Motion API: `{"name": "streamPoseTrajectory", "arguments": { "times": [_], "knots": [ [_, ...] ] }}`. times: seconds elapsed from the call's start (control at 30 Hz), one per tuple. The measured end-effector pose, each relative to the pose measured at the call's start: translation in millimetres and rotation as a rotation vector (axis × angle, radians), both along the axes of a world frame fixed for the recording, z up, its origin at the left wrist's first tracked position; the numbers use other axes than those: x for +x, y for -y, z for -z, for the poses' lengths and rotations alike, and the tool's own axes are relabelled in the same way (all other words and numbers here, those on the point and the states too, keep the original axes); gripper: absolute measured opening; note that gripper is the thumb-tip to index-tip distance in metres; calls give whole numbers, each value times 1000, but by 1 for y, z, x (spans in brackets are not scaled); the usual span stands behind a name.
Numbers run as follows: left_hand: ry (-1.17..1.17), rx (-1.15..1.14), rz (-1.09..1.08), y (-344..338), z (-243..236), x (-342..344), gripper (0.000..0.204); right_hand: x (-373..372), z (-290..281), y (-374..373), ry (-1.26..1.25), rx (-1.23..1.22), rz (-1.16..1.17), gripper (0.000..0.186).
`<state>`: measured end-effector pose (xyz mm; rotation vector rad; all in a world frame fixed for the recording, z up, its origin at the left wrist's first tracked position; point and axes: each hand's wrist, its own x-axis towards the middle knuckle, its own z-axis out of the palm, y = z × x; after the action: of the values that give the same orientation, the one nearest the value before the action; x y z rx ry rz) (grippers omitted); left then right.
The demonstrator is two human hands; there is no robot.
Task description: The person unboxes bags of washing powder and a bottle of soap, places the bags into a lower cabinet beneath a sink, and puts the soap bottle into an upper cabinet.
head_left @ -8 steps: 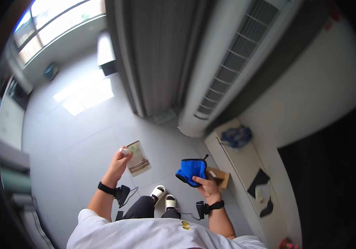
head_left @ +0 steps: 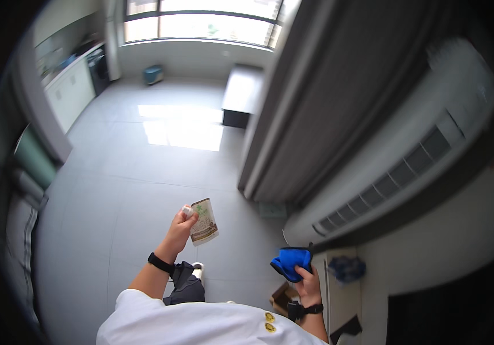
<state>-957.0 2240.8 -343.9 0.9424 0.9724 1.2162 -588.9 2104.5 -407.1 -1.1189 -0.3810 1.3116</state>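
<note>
My left hand (head_left: 184,225) grips a flat cream-and-brown pouch (head_left: 203,227) by its white cap (head_left: 187,211), held out over the floor left of centre. In my right hand (head_left: 307,283) is a bright blue cloth (head_left: 290,261) with black edging, bunched up and held lower right, near a low cream cabinet. An open cardboard box (head_left: 280,297) lies below that hand, partly hidden.
Tiled floor (head_left: 109,195) stretches toward a window. A white-topped table (head_left: 242,86), small blue bin (head_left: 153,73) and kitchen counter (head_left: 68,95) stand ahead. A curtain (head_left: 298,121), upright air conditioner (head_left: 390,172) and cabinet (head_left: 333,305) with a blue bundle (head_left: 346,268) line the right.
The view has swung toward the window, bringing the kitchen counter into fuller sight. Both hands keep their hold, now further right in the picture; a leg shows stepping forward.
</note>
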Motion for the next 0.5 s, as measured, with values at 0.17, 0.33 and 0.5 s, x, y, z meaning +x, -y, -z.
{"name": "streamPoseTrajectory", "arguments": {
  "times": [0.17,0.33,0.5],
  "knots": [
    [152,73,-265,-24,-6,-168,10,-134,19,-113,-140,74,-182,30],
    [199,6,-590,-34,11,-180,14,-193,9,-243,-148,14,-386,27],
    [177,-7,-735,-35,-20,-160,14,-229,-28,-316,-62,153,-568,35]
  ]
}}
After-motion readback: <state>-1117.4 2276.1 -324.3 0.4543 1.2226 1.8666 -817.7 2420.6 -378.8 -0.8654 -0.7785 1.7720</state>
